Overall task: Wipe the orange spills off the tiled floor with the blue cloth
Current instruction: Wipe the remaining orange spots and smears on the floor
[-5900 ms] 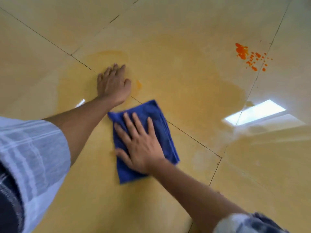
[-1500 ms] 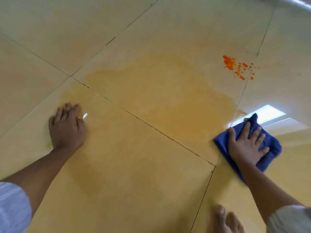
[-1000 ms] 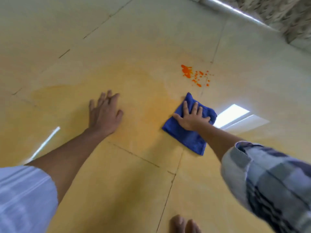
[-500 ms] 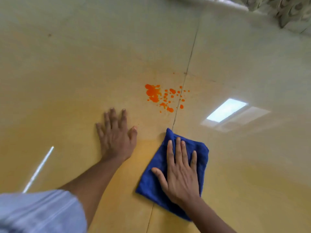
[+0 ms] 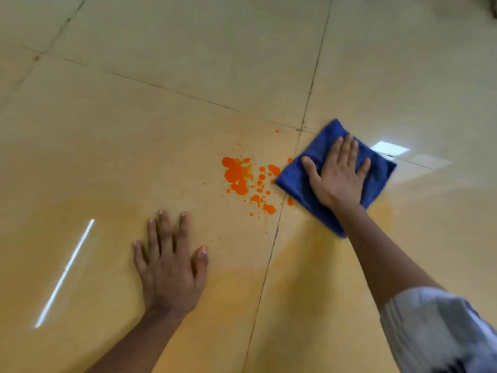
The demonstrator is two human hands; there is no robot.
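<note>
A cluster of bright orange spills (image 5: 238, 175) lies on the beige tiled floor (image 5: 161, 117), with small droplets trailing down to the right. The folded blue cloth (image 5: 379, 173) lies flat just right of the spills, its left corner touching the nearest drops. My right hand (image 5: 336, 176) presses flat on the cloth, fingers spread. Below and left of the spills, my left hand (image 5: 169, 267) rests palm down on the bare tile, holding nothing.
A pale orange wet film (image 5: 309, 259) covers the near tiles around my hands. Dark grout lines (image 5: 304, 122) cross beside the cloth. Bright light reflections show on the floor at left (image 5: 64, 273) and right (image 5: 390, 149).
My right hand has slid the cloth from below the spills up to their right side. The view has shifted, and my left hand now sits lower left of the spills.
</note>
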